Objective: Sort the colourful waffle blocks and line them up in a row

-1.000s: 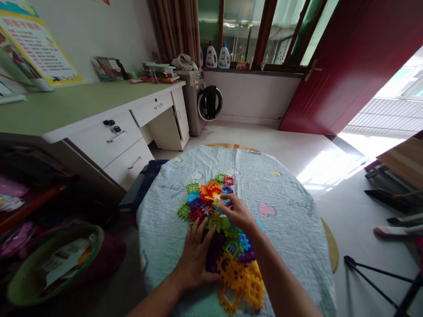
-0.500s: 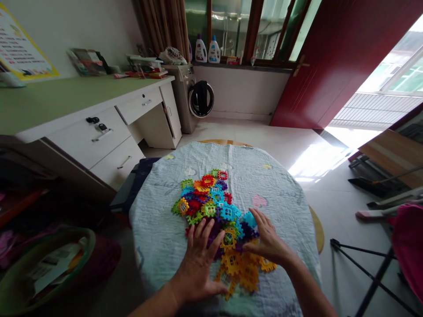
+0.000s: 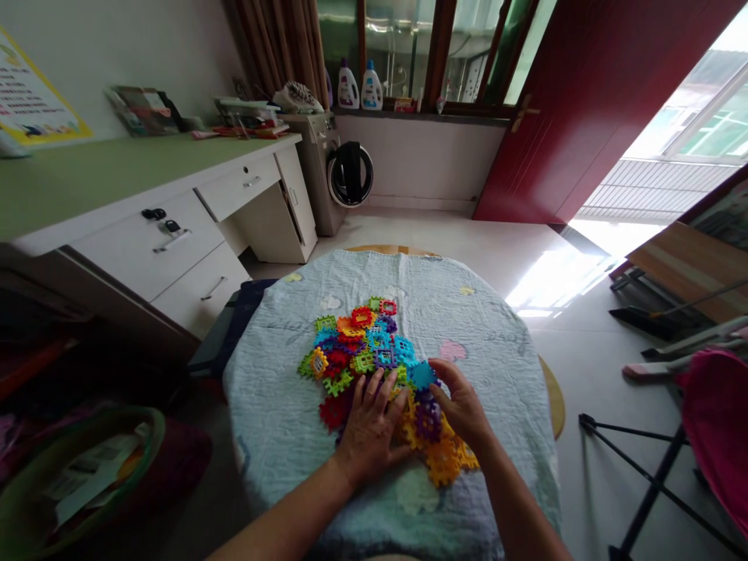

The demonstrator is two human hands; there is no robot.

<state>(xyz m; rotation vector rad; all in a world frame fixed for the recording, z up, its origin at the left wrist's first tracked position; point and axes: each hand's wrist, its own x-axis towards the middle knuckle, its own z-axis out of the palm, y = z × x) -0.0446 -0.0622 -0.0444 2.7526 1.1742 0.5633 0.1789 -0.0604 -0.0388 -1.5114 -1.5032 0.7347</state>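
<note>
A loose pile of flat, notched plastic building blocks lies on the cloth-covered table, in red, blue, green, purple and yellow. My left hand (image 3: pixel 374 421) rests palm down on the near part of the pile, fingers spread, hiding some pieces. At the pile's right side is my right hand (image 3: pixel 466 405), its thumb and fingers apart and curved by the edge of a solid blue block (image 3: pixel 421 375). Just below that sits a purple block (image 3: pixel 428 421). Several yellow blocks (image 3: pixel 442 461) lie nearest me, between the hands. A red block (image 3: pixel 333 412) shows left of my left hand.
A pale blue cloth (image 3: pixel 280 436) covers the round table. On the left are a white desk with drawers (image 3: pixel 169 253) and a basket (image 3: pixel 155 436). A washing machine (image 3: pixel 319 175) stands behind, a folding chair (image 3: pixel 716 428) at right.
My left hand has moved right and slightly forward over the pile. Yellow and purple blocks near me have shifted forward, and my right hand has closed in beside the solid blue block.
</note>
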